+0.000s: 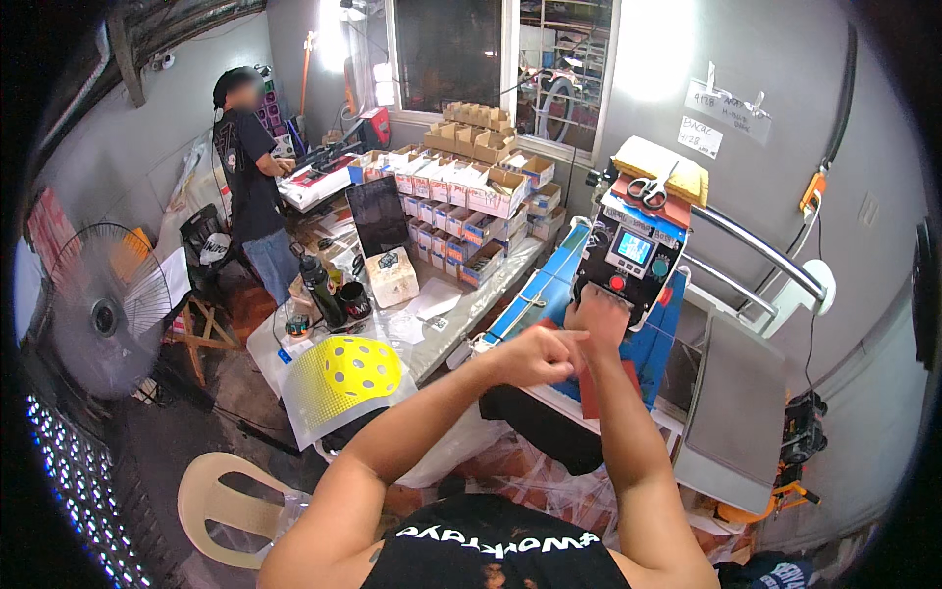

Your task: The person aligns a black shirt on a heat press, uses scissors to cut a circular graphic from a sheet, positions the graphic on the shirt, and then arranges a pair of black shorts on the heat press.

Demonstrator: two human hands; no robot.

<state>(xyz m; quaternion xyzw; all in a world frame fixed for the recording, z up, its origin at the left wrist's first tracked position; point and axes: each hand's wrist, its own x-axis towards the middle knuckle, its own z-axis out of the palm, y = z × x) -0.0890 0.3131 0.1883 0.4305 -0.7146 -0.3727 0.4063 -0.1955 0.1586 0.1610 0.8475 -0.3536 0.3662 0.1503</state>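
Note:
My right hand (597, 314) is raised to the lower edge of a black control box (628, 257) on what looks like a heat press. The box carries a lit blue screen (632, 249), a red button (617, 283) and a teal knob (660, 267). My right fingers are hidden by the back of that hand. Close by on its left, my left hand (542, 355) is closed except for the index finger, which points across at the right wrist; nothing shows in it. A red flat piece (601, 395) lies partly under my right forearm.
Scissors (648, 191) and a yellow pad (667, 169) lie atop the press. On the left table are stacked cardboard bins (461, 196), a tablet (377, 214), a black bottle (319, 290) and a yellow perforated sheet (358, 368). A fan (103, 316), chair (221, 510) and another person (253, 167) are further left.

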